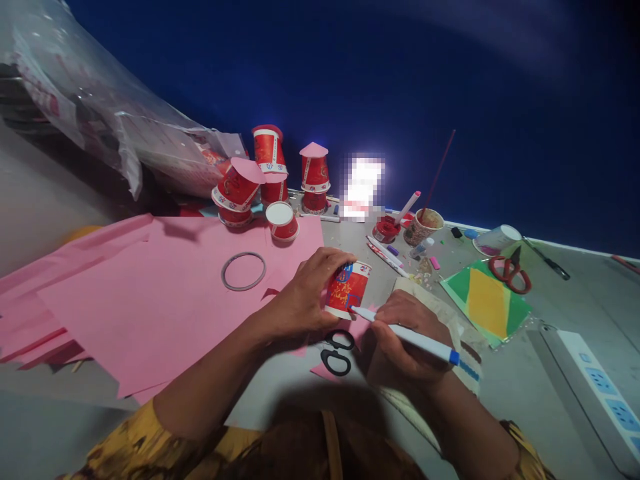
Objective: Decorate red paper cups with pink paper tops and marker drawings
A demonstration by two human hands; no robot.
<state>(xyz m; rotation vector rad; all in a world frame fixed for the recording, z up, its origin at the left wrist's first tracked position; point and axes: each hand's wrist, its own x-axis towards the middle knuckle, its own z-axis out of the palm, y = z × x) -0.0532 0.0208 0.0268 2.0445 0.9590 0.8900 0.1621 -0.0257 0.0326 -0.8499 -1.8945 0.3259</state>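
Observation:
My left hand (313, 287) grips a red paper cup (347, 292) with gold lettering and a white band at either end. Blue marks show on the cup, including a square outline low on its right side. In my right hand (413, 330) is a white marker (423, 341) with a blue end, its tip touching the cup by the blue square. Below the cup lie black-handled scissors (336, 361), their blades hidden. Pink paper (175, 287) spreads under and beyond my left arm, with a grey ring (243, 271) on it. A folded cloth (470, 340) lies beneath my right hand.
Decorated red cups (267, 150) stand stacked at the back, some with pink cone tops. Red-handled scissors (510, 275) rest by a green and yellow packet (487, 300). A power strip (600, 393) lies at right; a thin stick rises from a patterned cup (424, 227).

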